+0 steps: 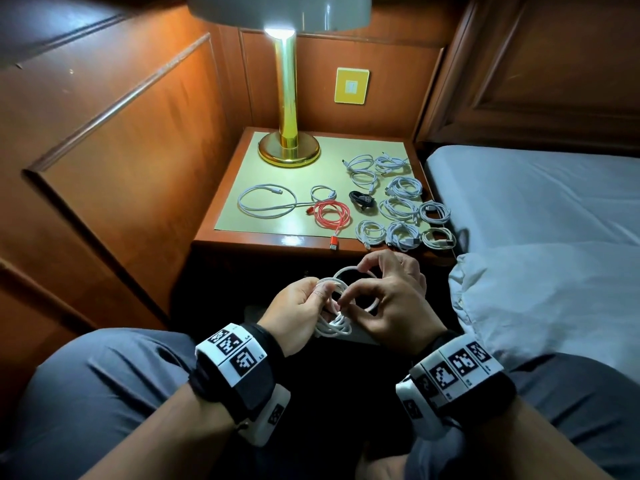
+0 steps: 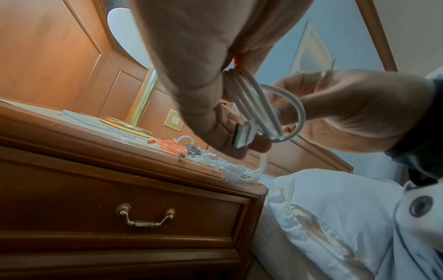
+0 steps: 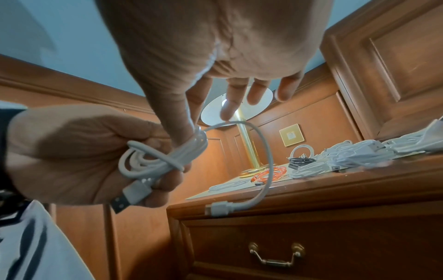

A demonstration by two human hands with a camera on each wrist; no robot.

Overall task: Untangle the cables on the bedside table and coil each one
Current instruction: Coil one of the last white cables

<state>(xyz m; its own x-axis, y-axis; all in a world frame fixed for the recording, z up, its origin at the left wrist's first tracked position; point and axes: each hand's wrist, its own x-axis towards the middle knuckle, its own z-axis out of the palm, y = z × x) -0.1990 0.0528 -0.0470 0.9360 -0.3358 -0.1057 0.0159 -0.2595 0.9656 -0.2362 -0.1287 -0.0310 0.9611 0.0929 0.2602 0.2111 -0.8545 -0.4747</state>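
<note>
Both hands hold one white cable (image 1: 337, 308) in front of the bedside table (image 1: 242, 242), above my lap. My left hand (image 1: 320, 294) grips the wound loops (image 3: 165, 161) with the USB plug (image 3: 130, 195) sticking out below its fingers. My right hand (image 1: 353, 285) pinches the strand (image 3: 199, 130) between thumb and forefinger; its other fingers are spread. The free end (image 3: 217, 208) hangs in an arc. On the table lie a loose white cable (image 1: 266, 206), a red cable (image 1: 332, 214), a small white coil (image 1: 322, 194), a black coil (image 1: 362, 199) and several white coils (image 1: 401, 206).
A brass lamp (image 1: 288, 147) stands at the table's back left. The bed (image 1: 533, 195) and a white pillow (image 1: 540, 292) lie to the right. Wood panelling closes the left and back. A drawer with a brass handle (image 2: 145, 217) sits under the tabletop.
</note>
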